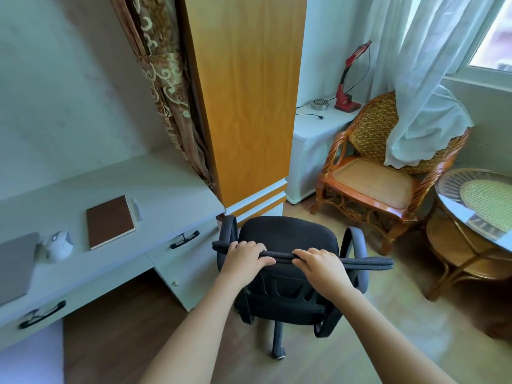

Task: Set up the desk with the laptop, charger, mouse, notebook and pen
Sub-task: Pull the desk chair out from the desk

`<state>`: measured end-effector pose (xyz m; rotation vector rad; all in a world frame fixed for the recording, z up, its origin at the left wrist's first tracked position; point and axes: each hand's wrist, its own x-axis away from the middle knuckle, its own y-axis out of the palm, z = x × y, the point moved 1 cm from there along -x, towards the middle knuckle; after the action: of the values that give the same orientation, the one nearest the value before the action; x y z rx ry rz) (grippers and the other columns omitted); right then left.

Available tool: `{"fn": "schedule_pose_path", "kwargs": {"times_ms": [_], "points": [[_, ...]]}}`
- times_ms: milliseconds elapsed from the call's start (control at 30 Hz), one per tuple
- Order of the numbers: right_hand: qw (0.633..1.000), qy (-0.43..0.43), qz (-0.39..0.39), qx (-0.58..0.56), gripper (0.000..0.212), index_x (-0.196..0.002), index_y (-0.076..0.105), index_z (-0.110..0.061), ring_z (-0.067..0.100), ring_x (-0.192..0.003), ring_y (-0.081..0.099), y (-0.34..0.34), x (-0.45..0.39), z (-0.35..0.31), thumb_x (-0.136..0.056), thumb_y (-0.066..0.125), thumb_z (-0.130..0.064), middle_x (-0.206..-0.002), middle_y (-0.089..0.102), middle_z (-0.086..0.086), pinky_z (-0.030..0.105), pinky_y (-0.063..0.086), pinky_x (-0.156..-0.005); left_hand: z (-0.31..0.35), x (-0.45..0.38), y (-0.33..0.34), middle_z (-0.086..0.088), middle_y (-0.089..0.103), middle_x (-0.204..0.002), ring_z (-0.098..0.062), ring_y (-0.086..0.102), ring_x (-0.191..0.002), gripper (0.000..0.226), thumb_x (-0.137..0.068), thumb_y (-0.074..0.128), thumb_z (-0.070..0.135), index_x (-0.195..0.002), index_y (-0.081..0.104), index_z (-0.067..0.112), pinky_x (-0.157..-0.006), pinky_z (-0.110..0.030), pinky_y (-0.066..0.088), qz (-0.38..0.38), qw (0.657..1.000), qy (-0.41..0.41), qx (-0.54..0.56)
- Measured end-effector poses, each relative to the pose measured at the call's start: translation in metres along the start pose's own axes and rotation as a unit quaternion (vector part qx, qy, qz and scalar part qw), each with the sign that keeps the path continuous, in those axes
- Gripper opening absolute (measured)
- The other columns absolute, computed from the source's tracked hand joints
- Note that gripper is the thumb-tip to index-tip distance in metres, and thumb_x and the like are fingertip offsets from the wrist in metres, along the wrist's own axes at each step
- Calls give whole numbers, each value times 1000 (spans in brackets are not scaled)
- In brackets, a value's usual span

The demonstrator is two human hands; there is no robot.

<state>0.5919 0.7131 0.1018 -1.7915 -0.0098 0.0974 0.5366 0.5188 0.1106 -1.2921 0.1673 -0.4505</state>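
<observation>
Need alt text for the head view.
Both bare hands, left hand and right hand, grip the top of a black office chair's backrest beside a pale desk holding a brown notebook, white mouse and closed grey laptop.

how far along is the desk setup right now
Mostly done: the closed laptop, the mouse and the brown notebook lie on the desk, with what looks like a pen beside the notebook. In hand: the left hand and right hand grip the office chair backrest. Left: no charger in view.
</observation>
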Motion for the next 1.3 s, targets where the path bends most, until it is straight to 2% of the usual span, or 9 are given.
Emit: {"fn": "schedule_pose_path", "kwargs": {"times_ms": [200, 300, 500, 667, 800, 933, 1000, 1100, 1300], "points": [[1000, -7, 9, -9, 32, -119, 55, -32, 24, -90, 57, 6, 21, -33, -98, 36, -45, -92, 62, -2, 32, 38, -69, -17, 26, 0, -1, 61, -119, -25, 49, -117, 47, -94, 40, 56, -120, 55, 20, -111, -48, 21, -29, 999, -8, -41], [999, -12, 41, -6, 32, -118, 55, -32, 26, -85, 57, 16, 39, -61, -97, 35, -46, -88, 61, -2, 31, 35, -63, -39, 45, -7, -2, 62, -116, -25, 50, -115, 45, -93, 42, 56, -116, 56, 20, -109, -48, 23, -36, 998, 12, -47], [997, -7, 81, -20, 30, -118, 55, -32, 29, -79, 56, 30, 86, -119, -96, 39, -46, -88, 62, 0, 33, 37, -63, -73, 98, -17, 0, 62, -116, -22, 49, -117, 40, -93, 46, 52, -116, 57, 22, -113, -48, 21, -65, 997, 34, -26], [995, -13, 92, 26, 23, -95, 64, -30, 25, -52, 54, 39, 128, -159, -87, 49, -45, -63, 57, -3, 26, 28, -47, -91, 155, -16, 3, 60, -111, -21, 49, -114, 36, -94, 44, 52, -112, 56, 23, -110, -47, 24, -82, 995, 38, -45], [992, -28, 115, 29, 20, -89, 66, -28, 23, -46, 52, 40, 167, -183, -82, 55, -44, -58, 56, -4, 27, 29, -47, -96, 210, -6, 3, 60, -116, -20, 49, -116, 40, -94, 40, 55, -116, 54, 24, -110, -45, 26, -64, 995, 20, -71], [994, -59, 96, 15, 20, -94, 67, -27, 24, -50, 54, 44, 205, -202, -84, 57, -41, -62, 59, -3, 28, 30, -51, -93, 272, 5, 0, 58, -118, -23, 46, -120, 43, -95, 38, 54, -119, 52, 22, -112, -47, 22, -47, 996, -16, -80], [993, -79, 92, 1, 25, -106, 65, -27, 28, -65, 59, 44, 223, -212, -91, 51, -42, -77, 64, 0, 33, 34, -58, -91, 301, 9, -2, 58, -119, -24, 45, -121, 43, -95, 38, 53, -120, 52, 21, -113, -48, 20, -46, 996, -41, -68], [993, -108, 41, -35, 34, -124, 52, -32, 29, -92, 58, 42, 245, -226, -97, 37, -46, -101, 63, 1, 36, 38, -74, -90, 342, 12, -2, 58, -119, -24, 45, -121, 43, -95, 39, 52, -121, 53, 20, -113, -48, 20, -34, 995, -77, -54], [981, -189, 24, -42, 34, -122, 54, -31, 28, -87, 60, 45, 296, -257, -97, 37, -46, -98, 64, 0, 35, 40, -71, -89, 430, 29, 0, 59, -118, -22, 46, -119, 43, -95, 40, 52, -121, 53, 21, -114, -47, 19, 5, 988, -148, -37]]}}
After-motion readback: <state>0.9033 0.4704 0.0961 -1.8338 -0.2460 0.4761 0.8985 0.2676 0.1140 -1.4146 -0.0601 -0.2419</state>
